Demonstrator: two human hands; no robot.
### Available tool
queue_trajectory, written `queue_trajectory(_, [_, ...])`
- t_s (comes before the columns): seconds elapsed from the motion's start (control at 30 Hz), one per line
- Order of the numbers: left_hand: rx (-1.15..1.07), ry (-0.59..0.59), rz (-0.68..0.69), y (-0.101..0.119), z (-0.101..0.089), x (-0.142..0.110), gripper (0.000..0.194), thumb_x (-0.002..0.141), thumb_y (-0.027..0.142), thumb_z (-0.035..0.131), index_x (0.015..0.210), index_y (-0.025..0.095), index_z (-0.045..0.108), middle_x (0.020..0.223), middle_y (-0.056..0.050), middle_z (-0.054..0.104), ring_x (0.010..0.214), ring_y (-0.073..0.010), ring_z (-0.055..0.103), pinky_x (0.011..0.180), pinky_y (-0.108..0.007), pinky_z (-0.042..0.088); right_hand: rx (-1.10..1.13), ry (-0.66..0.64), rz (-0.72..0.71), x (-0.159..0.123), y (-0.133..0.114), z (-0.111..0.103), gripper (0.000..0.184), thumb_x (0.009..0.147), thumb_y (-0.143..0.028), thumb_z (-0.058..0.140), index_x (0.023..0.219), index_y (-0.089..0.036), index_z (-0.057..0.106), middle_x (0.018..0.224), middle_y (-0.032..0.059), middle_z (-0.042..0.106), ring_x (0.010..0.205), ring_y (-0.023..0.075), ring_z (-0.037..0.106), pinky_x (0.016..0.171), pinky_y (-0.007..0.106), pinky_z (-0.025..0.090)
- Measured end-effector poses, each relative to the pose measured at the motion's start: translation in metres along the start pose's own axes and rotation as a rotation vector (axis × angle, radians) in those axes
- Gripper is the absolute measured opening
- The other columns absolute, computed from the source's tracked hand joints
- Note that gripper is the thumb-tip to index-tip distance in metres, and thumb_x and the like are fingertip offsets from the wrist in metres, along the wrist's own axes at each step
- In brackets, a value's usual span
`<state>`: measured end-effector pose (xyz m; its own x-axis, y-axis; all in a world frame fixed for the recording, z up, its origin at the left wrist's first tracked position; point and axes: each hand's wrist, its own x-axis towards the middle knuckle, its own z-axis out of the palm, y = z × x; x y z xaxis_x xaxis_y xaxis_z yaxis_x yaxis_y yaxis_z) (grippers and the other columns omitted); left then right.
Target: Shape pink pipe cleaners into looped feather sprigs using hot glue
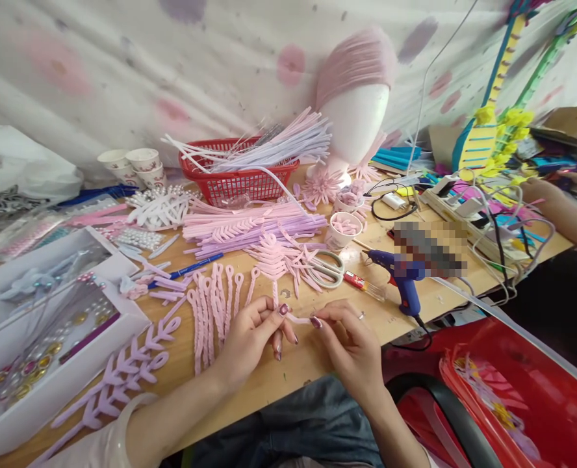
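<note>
Flower-print cloth [123, 71] hangs behind the wooden table [279, 385]. Both grips are closed: the left hand [247, 338] pinches the stem of a leafy pink piece [271, 260], and the right hand [354, 354] holds the pale strand [299, 319] stretched sideways. Light, even tension, pinched close to the stem, would probably keep the wrap neat. Looped pink stems [215, 309] lie beside the left hand; farther right, the red label [355, 280] and blue pen [191, 266] carry writing too small to read.
</note>
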<state>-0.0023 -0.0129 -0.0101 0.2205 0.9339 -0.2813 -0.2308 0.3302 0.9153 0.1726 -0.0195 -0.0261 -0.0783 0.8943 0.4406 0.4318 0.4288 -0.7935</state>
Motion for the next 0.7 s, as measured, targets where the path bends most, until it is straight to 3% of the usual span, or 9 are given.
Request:
queue_trajectory(0.3, [-0.029,-0.005,0.0,0.001,0.0,0.001,0.027,0.086,0.04,0.06,0.076,0.016,0.053,0.062,-0.002,0.067,0.043,-0.0075,0.048,0.047,-0.021,0.039,0.058,-0.023,0.064,0.0,0.001,-0.005,0.012,0.089,-0.026,0.06,0.08,-0.021,0.066,0.073,0.0033,0.062,0.07,0.0175,0.059,0.065,0.03,0.046])
queue_trajectory(0.47, [0.002,-0.025,-0.003,0.001,0.0,0.001,0.032,0.083,0.047,0.06,0.088,0.015,0.058,0.062,-0.002,0.067,0.043,-0.009,0.048,0.045,-0.022,0.039,0.143,0.104,0.157,0.015,-0.002,-0.014,0.016,0.085,-0.033,0.064,0.075,-0.021,0.065,0.074,0.0039,0.064,0.071,0.0184,0.058,0.066,0.031,0.047])
queue_trajectory(0.7, [0.094,-0.069,0.037,0.003,0.003,-0.002,0.029,0.085,0.045,0.058,0.078,0.017,0.053,0.062,-0.002,0.066,0.044,-0.0088,0.048,0.047,-0.022,0.044,0.306,0.022,0.233,0.034,-0.005,0.006,0.016,0.085,-0.034,0.065,0.077,-0.021,0.067,0.077,0.0024,0.062,0.075,0.0168,0.058,0.07,0.029,0.046])
